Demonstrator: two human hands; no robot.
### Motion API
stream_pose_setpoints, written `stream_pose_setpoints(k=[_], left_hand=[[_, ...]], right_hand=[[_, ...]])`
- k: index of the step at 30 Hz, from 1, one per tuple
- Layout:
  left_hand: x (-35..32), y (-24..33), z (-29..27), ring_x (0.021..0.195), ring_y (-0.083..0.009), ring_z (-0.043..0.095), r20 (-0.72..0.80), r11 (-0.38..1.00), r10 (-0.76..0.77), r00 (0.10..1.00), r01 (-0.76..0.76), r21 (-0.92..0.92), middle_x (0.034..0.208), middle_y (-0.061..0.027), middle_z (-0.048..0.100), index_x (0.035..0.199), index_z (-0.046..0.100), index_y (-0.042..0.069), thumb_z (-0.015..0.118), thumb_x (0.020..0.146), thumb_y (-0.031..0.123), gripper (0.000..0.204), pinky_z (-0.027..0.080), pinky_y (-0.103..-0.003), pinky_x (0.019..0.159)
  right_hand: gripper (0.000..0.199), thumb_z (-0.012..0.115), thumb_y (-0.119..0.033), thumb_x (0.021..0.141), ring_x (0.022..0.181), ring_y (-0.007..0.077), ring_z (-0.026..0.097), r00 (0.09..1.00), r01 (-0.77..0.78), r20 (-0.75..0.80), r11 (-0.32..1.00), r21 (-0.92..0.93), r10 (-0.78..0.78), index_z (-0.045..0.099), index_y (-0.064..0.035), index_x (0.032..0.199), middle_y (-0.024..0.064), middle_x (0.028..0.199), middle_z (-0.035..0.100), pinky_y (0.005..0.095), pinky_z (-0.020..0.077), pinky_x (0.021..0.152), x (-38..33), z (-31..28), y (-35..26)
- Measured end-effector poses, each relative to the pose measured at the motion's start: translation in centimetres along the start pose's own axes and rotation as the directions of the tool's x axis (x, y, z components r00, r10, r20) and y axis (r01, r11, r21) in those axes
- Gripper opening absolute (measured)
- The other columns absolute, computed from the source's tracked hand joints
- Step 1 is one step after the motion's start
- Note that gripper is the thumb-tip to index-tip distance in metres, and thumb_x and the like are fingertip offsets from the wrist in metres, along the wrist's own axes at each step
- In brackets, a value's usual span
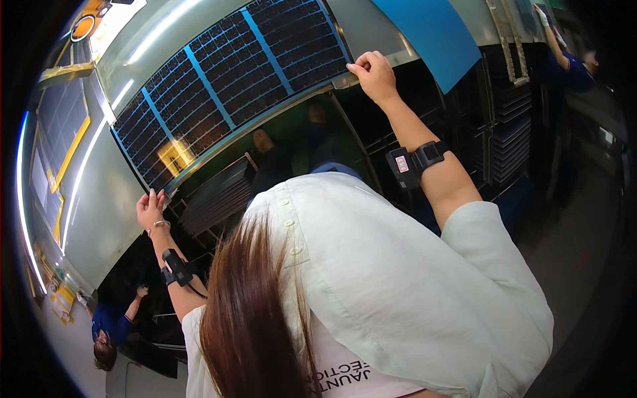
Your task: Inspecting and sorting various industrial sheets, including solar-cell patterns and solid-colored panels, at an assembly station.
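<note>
A wide dark sheet with a fine grid and bright blue bands point(210, 87) lies on the grey worktop in front of me. At its near left corner, my left hand point(151, 211) has thumb and fingertips pinched together on the edge. My right hand point(375, 76) is at the near right corner, its thumb and forefinger closed on the sheet's edge and the other fingers curled. Both arms reach out wide, each with a black strapped device on the forearm. A yellow reflection shows on the sheet's left part.
A plain blue sheet point(434, 40) hangs over the worktop's edge at the right. Below it stands a dark rack of stacked trays point(511, 132). Flat boards point(219, 196) lean under the worktop. Co-workers are at the far right point(574, 69) and lower left point(109, 328).
</note>
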State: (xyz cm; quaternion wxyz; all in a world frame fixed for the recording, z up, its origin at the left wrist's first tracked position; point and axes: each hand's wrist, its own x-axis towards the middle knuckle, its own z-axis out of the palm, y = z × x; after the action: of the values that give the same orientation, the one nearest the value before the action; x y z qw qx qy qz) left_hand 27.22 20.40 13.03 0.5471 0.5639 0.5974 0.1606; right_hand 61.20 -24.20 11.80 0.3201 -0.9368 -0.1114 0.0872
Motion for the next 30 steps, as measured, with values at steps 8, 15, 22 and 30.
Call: stream_pose_setpoints(k=[8,15,22,30], left_hand=[[0.5,-1.2,-0.7,0.073,-0.0203,0.064,0.030,0.999,-0.007,1.000,0.008,-0.039,0.082,-0.0078,0.056,0.092,0.048,0.000,0.061,0.081,0.005,0.018,0.053,-0.022,0.059],[0.7,-0.7,-1.0,0.072,-0.0179,0.063,0.035,0.999,-0.032,0.999,0.032,0.017,0.082,-0.0060,0.057,0.093,0.049,0.001,0.062,0.081,0.007,0.018,0.053,-0.022,0.060],[0.9,-1.0,-1.4,0.072,-0.0180,0.063,0.044,1.000,-0.009,0.999,0.009,-0.001,0.082,-0.0060,0.057,0.093,0.050,0.001,0.062,0.081,0.006,0.018,0.053,-0.023,0.060],[0.5,-0.9,-1.0,0.073,-0.0195,0.064,0.041,1.000,-0.019,0.999,0.018,0.025,0.083,-0.0078,0.057,0.093,0.049,-0.001,0.062,0.081,0.006,0.019,0.054,-0.023,0.061]], right_hand=[[0.022,0.069,-0.026,0.070,0.075,0.0223,0.052,0.997,-0.058,0.053,0.997,-0.044,0.060,0.058,-0.0080,0.066,0.0039,0.073,0.054,0.0352,0.0428,0.065,0.7,-0.3,0.0],[0.024,0.069,-0.029,0.069,0.069,0.0209,0.056,0.955,-0.240,0.189,0.970,0.050,0.227,0.062,-0.0068,0.070,0.0061,0.075,0.058,0.0333,0.0439,0.061,1.5,-0.5,0.4],[0.022,0.068,-0.028,0.070,0.069,0.0195,0.052,0.986,-0.096,0.133,0.995,-0.006,0.096,0.059,-0.0075,0.068,0.0041,0.074,0.054,0.0326,0.0423,0.062,0.8,-0.7,0.2],[0.024,0.069,-0.022,0.072,0.059,0.0166,0.045,0.998,0.063,-0.005,0.997,-0.036,-0.063,0.055,-0.0039,0.066,0.0033,0.067,0.049,0.0292,0.0386,0.056,0.2,-0.3,0.0]])
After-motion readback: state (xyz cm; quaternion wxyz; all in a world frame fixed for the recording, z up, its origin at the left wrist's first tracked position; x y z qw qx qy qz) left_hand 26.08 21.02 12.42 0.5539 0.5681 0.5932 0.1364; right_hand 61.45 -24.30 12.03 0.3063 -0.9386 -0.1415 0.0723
